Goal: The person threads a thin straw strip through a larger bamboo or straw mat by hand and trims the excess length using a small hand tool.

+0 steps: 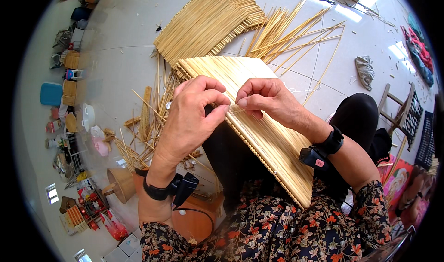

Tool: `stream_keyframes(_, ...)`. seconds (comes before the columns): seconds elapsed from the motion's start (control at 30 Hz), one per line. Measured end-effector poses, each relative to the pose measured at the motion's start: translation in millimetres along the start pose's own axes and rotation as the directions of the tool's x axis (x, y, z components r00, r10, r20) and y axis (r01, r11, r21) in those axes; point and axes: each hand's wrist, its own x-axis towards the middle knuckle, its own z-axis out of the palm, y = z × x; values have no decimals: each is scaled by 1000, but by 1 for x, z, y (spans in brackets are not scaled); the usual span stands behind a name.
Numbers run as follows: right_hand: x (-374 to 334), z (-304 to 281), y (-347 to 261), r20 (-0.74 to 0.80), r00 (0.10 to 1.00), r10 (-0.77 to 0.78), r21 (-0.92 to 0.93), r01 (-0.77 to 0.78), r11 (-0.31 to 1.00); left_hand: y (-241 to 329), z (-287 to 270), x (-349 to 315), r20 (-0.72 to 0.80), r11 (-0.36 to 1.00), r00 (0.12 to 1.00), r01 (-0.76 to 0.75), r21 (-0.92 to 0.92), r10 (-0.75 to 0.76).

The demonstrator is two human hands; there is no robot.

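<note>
Across my lap lies a stiff mat of pale straw stalks (277, 144), laid side by side and tilted from upper left to lower right. Over its left edge my left hand (196, 102) is closed, thumb and forefinger pinched together. Close beside it, above the mat, my right hand (266, 100) pinches with thumb and forefinger, its other fingers curled. A thin pale thread (235, 108) runs between the fingertips of both hands, hard to make out. Another stretch of white thread (300, 90) trails over the mat's far side.
Finished straw mats (201, 24) lie stacked on the tiled floor ahead. Loose stalks (286, 33) fan out beside them, and more straw (145, 114) litters the left. A bucket (122, 184) stands near my left arm; a wooden chair (402, 109) and a grey cloth (365, 71) are at right.
</note>
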Motion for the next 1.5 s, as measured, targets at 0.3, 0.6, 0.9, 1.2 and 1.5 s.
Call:
stream_keyframes(0.3, -1, 5, -2, 39, 997, 61, -42, -59, 997, 5, 9, -3, -119, 997, 993, -31, -64, 23)
stream_keyframes(0.6, -7, 5, 1, 74, 997, 19, 74, -24, 997, 0, 19, -10, -156, 994, 988, -17, -108, 0)
stream_keyframes(0.9, -5, 2, -1, 37, 995, 95, 35, -97, 995, -7, 17, -14, -128, 967, 991, 0, -255, -34)
stream_keyframes(1.2, -2, 4, -2, 31, 990, 140, 15, -141, 990, -10, 16, -17, -133, 949, 990, -2, -316, -42)
stream_keyframes(1.5, -3, 4, 0, 26, 992, 127, 38, -127, 991, -9, 17, -17, -137, 942, 988, 25, -334, -75)
